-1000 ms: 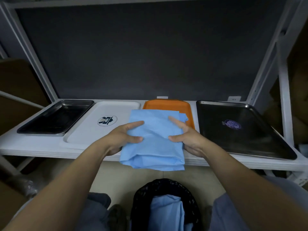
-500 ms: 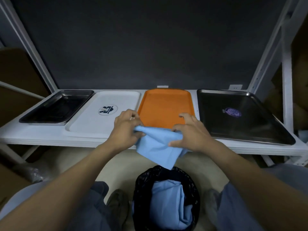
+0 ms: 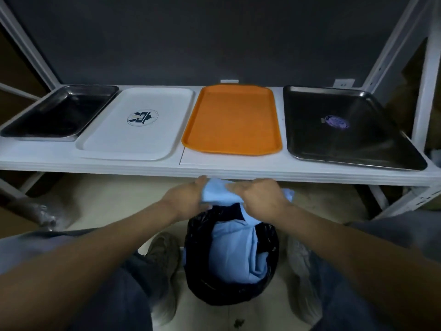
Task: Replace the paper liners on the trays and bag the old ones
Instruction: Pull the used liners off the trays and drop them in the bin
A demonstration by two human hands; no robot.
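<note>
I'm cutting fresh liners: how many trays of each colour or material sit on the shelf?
Steel: 2 (left steel tray, right steel tray)
White: 1 (white tray)
Orange: 1 (orange tray)
Total: 4

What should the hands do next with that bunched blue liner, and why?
Probably lower the blue liner and push it into the black bag. The left hand and right hand both grip it bunched just above the bag's mouth, where other blue paper already sits. The orange tray lies bare.
</note>
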